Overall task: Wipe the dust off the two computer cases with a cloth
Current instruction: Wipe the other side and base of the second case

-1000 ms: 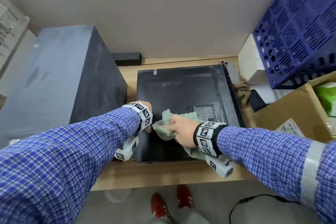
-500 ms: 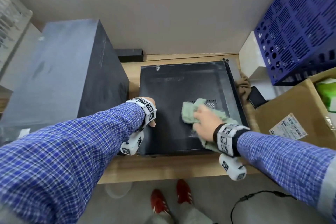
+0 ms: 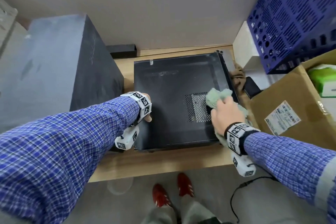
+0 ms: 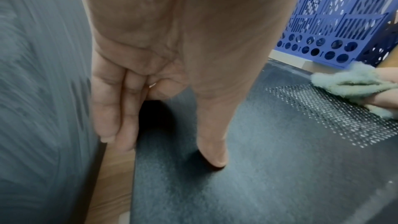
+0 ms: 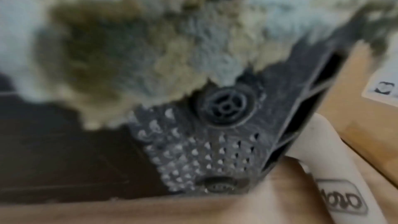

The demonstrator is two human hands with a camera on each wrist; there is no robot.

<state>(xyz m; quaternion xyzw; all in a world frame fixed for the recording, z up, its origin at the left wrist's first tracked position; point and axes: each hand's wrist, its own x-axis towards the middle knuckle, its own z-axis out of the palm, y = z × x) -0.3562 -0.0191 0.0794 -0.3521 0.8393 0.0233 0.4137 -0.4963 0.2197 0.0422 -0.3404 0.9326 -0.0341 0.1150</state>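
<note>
1. Head view: right hand (image 3: 224, 114) clutches a fluffy pale-green cloth (image 3: 215, 99) on the flat black metal computer case (image 3: 169, 96) lying on the wooden tabletop (image 3: 163, 163), at its perforated vent (image 3: 197, 108). Left hand (image 3: 146, 107) rests on that case's left edge, beside the tall upright dusty black computer case (image 3: 54, 67).
2. Left wrist view: straight fingers (image 4: 112, 108) hang between both cases, thumb touching the flat one.
3. Right wrist view: blurred cloth (image 5: 150, 40) covers the vent (image 5: 204, 156).

A blue perforated crate (image 3: 294, 18) sits at two o'clock above a cardboard box (image 3: 291, 103) (green packet (image 3: 322, 80) inside), a brown rag (image 3: 238, 76) nearby, red shoes (image 3: 171, 193) at six.
</note>
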